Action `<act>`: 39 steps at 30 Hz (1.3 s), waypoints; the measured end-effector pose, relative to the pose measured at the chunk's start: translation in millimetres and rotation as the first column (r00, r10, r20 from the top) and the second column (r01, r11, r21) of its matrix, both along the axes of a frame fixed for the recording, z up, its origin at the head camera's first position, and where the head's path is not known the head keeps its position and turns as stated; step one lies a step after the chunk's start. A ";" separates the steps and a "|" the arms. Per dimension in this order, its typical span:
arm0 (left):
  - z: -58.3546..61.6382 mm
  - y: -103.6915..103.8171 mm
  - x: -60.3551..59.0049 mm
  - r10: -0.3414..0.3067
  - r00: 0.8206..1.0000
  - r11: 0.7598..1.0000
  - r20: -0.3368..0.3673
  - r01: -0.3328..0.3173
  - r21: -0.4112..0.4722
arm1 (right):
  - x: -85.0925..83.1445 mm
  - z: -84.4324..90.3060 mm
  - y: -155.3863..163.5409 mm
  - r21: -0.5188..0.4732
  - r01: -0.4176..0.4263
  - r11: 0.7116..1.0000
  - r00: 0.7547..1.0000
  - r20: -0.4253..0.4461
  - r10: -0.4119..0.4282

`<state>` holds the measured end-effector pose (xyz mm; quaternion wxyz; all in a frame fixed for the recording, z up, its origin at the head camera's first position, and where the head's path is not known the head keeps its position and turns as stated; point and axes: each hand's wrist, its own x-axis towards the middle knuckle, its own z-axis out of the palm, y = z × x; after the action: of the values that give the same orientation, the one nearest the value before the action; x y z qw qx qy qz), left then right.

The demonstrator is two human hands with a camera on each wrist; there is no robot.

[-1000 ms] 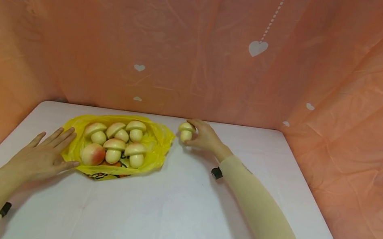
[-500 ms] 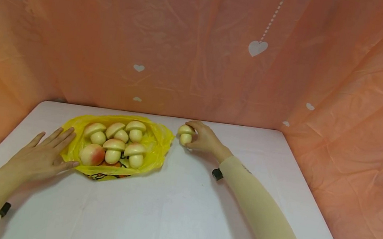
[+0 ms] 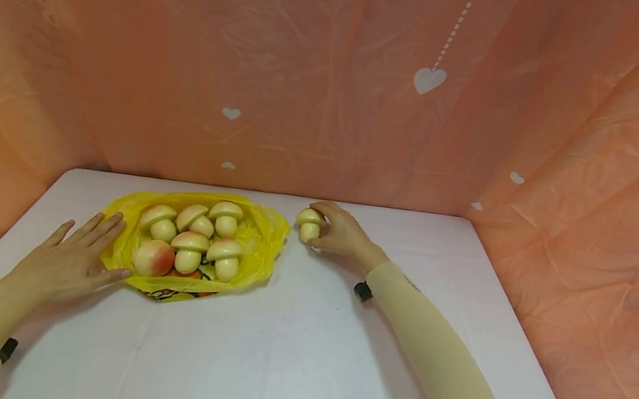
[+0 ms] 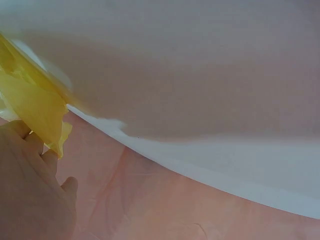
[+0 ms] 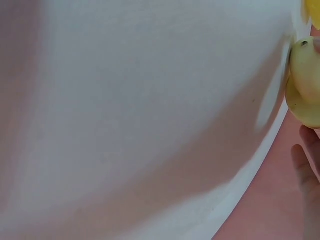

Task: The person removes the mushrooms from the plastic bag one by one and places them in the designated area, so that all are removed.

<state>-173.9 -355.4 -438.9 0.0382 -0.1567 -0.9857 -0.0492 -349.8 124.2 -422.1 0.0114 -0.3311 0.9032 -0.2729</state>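
We had our right hand point(image 3: 345, 232) clamped on a pale cream, glossy, mushroom-shaped piece point(image 3: 309, 225), finger at the domed cap and thumb by the thick stem. It was upright, just beside the right edge of a crinkled yellow plastic bag point(image 3: 274, 237); whether its base touched the white-covered table point(image 3: 272, 363), we could not tell. Our left hand point(image 3: 68, 265) lay with fingers apart, spread at the bag's left edge, pinching nothing. Six similar cream pieces with reddish-tinged caps point(image 3: 188, 261) sat inside the bag. We judged the mushroom-shaped piece stiff, fairly light and a little slippery, unlikely to dent; the narrower stem below the cap's rim seemed the surest hold. The bag looked thin and floppy.
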 end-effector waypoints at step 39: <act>5.2 2.5 2.0 -0.001 1.000 1.000 0.030 0.001 -0.004 | 65.7 18.7 -86.5 0.017 -0.294 0.956 0.955 -0.039 0.295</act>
<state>-171.9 -352.9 -433.7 0.0229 -0.1564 -0.9862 -0.0498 -284.1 37.6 -403.4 0.0351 -0.4674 0.8454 -0.2562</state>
